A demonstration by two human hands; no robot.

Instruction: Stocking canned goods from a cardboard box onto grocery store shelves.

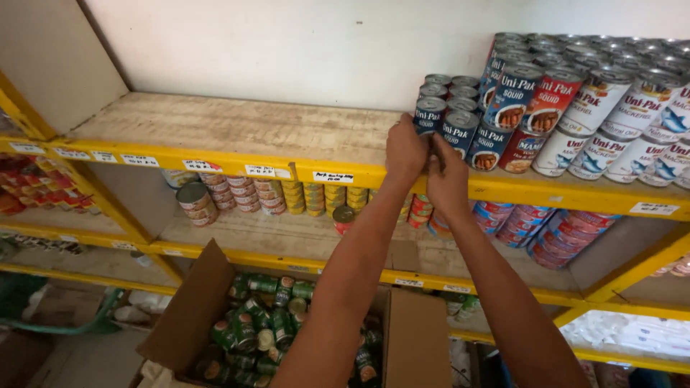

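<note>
Two hands, left hand [404, 149] & right hand [447, 167], are up at the top shelf [215, 126], fingers closed round a small blue can [430, 115] at the front-left of the stack. Risk, I'd say: nudging the neighbouring blue cans [460, 128] could tip them off the shelf edge into the open box [194, 309] below.

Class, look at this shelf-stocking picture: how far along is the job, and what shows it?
Done: blue and red cans already stand stacked at the right of the top shelf. In hand: the left hand and right hand meet at a blue can at the stack's edge. Left: many green cans fill the cardboard box below, and most of the shelf is bare.
</note>
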